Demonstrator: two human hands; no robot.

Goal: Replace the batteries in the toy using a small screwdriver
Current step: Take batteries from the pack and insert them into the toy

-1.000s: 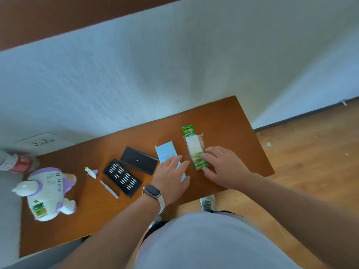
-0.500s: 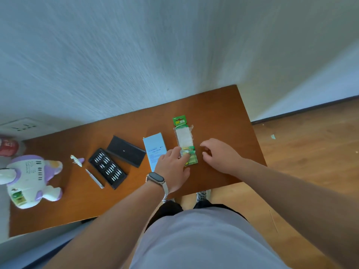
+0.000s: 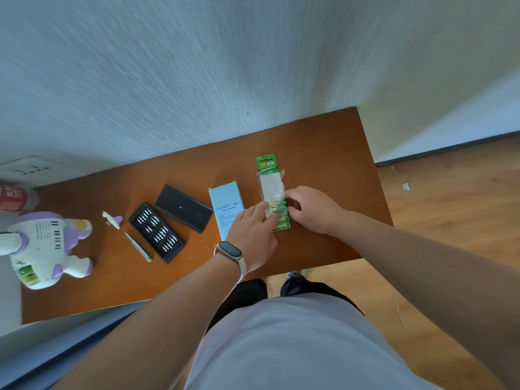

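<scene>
A green battery pack (image 3: 270,184) lies on the brown table (image 3: 323,153). My left hand (image 3: 253,235) presses its fingers on the pack's lower end, over the green and yellow batteries (image 3: 277,207). My right hand (image 3: 312,209) pinches at the batteries from the right. The white and purple toy (image 3: 42,246) lies at the far left, with its small cover piece (image 3: 112,219) beside it. The silver screwdriver (image 3: 138,246) lies next to the open black bit tray (image 3: 156,232).
A black case lid (image 3: 183,207) and a light blue box (image 3: 226,206) lie between the bit tray and the pack. A red and white can (image 3: 12,195) stands at the left edge. The wall runs along the table's far side; wooden floor lies to the right.
My left hand has shifted from the blue box onto the pack's lower end. My right hand has moved up to the batteries. The view has tilted downward.
</scene>
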